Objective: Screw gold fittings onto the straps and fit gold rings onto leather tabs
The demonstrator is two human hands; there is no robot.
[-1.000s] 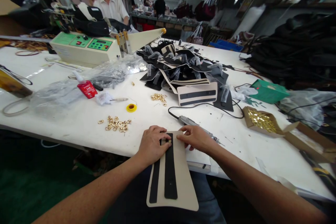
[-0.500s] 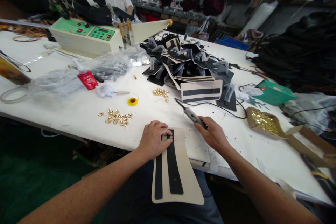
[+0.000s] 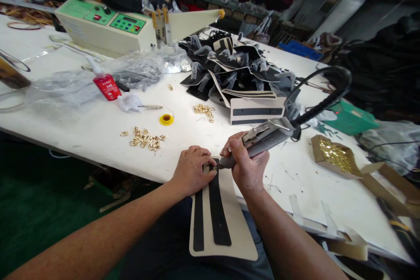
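A beige panel [image 3: 241, 236] with two black strips overhangs the table's front edge above my lap. My left hand [image 3: 193, 169] grips its upper end, thumb and fingertips closed around a small brass-coloured fitting on the right strip [image 3: 218, 218]. My right hand [image 3: 247, 162] is wrapped around a grey electric screwdriver [image 3: 267, 138], held slanted. Its tip meets the strip beside my left fingertips; the exact contact point is too small to make out. A thick black cable loops up from the screwdriver's back end.
Gold rings [image 3: 147, 139] and gold clasps [image 3: 204, 111] lie on the table beyond my hands. A yellow spool [image 3: 166, 119], red glue bottle [image 3: 106, 84] and stacked panels [image 3: 257, 111] sit farther back. At right are a box of brass pieces [image 3: 337, 155] and a green box [image 3: 352, 116].
My right hand has lifted the screwdriver off the table and brought its tip to the panel beside my left fingers. Its cable has swung up. My left hand stays on the panel.
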